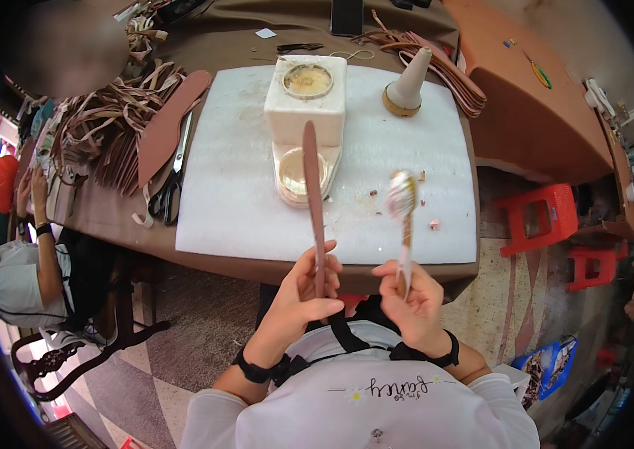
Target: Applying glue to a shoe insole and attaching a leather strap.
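1. The person's left hand (287,301) has its grip closed, thumb and fingers, on the lower end of a long, thin brown piece (312,183), seen edge-on.
2. That brown piece stands nearly upright in view, its top in front of a white block-shaped container (304,111).
3. The right hand (415,308) has its grip closed round the handle of a brush-like tool (406,243); its whitish, coated head is blurred and points away from the body, well apart from the brown piece.
4. The container has a round opening on its raised rear part and another, partly hidden by the brown piece, on its lower front part.
5. It stands on a white sheet (231,179) spread over the cloth-covered desk (118,228).
6. Right of the container, a pale cone (410,81) stands on the sheet; small scraps lie nearer the tool's head.
7. Beyond the sheet's left edge are scissors (175,176), a flat brown cutout (161,142) and a heap of strips (111,105).
8. A co-worker (26,284) sits at far left; red stools (537,222) stand at right.
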A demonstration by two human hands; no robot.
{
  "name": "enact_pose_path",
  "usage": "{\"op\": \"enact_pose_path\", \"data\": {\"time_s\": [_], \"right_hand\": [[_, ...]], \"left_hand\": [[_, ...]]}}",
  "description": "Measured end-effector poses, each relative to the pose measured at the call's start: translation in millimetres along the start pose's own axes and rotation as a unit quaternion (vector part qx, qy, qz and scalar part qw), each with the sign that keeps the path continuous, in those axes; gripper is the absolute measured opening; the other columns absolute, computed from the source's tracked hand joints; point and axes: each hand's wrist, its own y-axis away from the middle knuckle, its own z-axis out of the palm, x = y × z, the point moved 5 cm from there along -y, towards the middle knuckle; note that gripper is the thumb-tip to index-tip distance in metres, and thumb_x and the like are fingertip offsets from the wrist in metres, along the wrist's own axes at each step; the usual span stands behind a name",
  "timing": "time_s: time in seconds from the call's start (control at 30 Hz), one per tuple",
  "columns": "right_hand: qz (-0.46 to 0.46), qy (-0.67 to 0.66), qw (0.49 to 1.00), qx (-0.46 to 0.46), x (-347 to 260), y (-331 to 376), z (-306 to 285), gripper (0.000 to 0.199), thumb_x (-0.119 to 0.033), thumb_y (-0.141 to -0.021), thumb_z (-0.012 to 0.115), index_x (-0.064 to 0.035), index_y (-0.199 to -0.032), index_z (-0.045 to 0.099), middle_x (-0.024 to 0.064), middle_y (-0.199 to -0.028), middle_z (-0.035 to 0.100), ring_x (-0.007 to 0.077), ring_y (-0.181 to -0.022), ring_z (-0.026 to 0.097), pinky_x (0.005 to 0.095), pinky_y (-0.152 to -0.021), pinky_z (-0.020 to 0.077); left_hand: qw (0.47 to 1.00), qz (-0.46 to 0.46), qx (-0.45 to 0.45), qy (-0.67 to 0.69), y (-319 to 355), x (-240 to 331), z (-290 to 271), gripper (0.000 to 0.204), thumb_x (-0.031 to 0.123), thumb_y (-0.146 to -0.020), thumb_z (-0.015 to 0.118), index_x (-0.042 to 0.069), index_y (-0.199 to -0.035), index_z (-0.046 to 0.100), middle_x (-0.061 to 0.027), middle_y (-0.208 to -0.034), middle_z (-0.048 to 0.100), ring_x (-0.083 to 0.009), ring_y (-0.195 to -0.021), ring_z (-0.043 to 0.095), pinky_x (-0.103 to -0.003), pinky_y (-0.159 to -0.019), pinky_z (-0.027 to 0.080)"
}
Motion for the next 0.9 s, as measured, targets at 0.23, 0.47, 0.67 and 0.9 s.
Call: {"op": "enact_pose_path", "data": {"time_s": [0.23,0.47,0.67,0.9], "right_hand": [[0.027,0.087,0.985,0.146,-13,-28,-23,0.042,-0.024,-0.098,0.045,0.0063,-0.126,0.048,-0.0029,-0.072,0.045,0.0033,-0.061,0.035,0.0175,-0.054,0.0289],[-0.105,0.363,0.908,0.178,-28,-43,-5,0.025,-0.007,-0.090,0.056,0.0071,-0.111,0.060,0.0036,-0.068,0.050,0.0089,-0.062,0.044,0.0240,-0.058,0.0380],[-0.091,0.493,0.855,0.135,-46,-52,19,0.026,0.000,-0.083,0.062,0.0022,-0.109,0.063,0.0079,-0.065,0.048,0.0161,-0.055,0.048,0.0261,-0.052,0.0380],[-0.144,0.563,0.808,0.097,-54,-62,36,0.020,-0.002,-0.080,0.064,-0.0007,-0.101,0.066,0.0074,-0.075,0.056,0.0202,-0.052,0.054,0.0298,-0.047,0.0410]], "left_hand": [[0.998,0.010,-0.052,-0.018,16,18,-58,0.091,0.006,-0.059,0.077,0.003,-0.139,0.034,-0.0039,-0.111,0.048,-0.0119,-0.094,0.050,-0.025,-0.083,0.041],[0.999,-0.008,-0.044,-0.020,16,38,-90,0.090,0.005,-0.060,0.078,0.003,-0.139,0.035,-0.0043,-0.110,0.048,-0.0113,-0.091,0.050,-0.025,-0.081,0.041],[0.996,-0.041,-0.035,-0.065,19,39,-99,0.091,0.023,-0.055,0.077,-0.002,-0.134,0.039,-0.0078,-0.106,0.052,-0.0135,-0.086,0.055,-0.025,-0.075,0.045],[1.000,-0.018,0.002,-0.004,30,39,-109,0.085,0.015,-0.059,0.075,-0.002,-0.134,0.040,-0.0045,-0.104,0.052,-0.0102,-0.085,0.053,-0.022,-0.074,0.045]]}}
